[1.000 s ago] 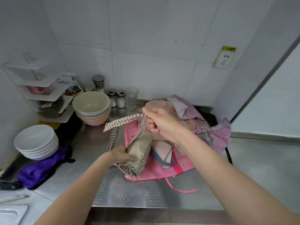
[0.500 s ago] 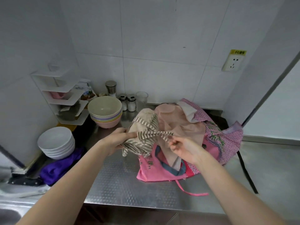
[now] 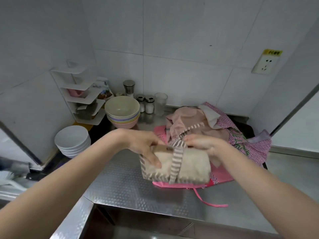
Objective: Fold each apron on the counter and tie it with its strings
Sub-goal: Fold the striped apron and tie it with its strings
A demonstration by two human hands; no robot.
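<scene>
One folded beige apron [image 3: 188, 167] with striped string [image 3: 177, 157] around it, roughly three loose aprons [image 3: 224, 135] behind. Left hand [image 3: 146, 145] grips the bundle's end; right hand [image 3: 205, 144] pinches the string, over the desk [image 3: 124, 187].

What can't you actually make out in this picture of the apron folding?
- Head view: whether the striped strings on the folded beige apron are knotted; the right hand covers that spot.
- How many aprons lie in the pile; they overlap.
- The label above the wall socket: too small to read.
- The corner shelf contents: blurred.
</scene>
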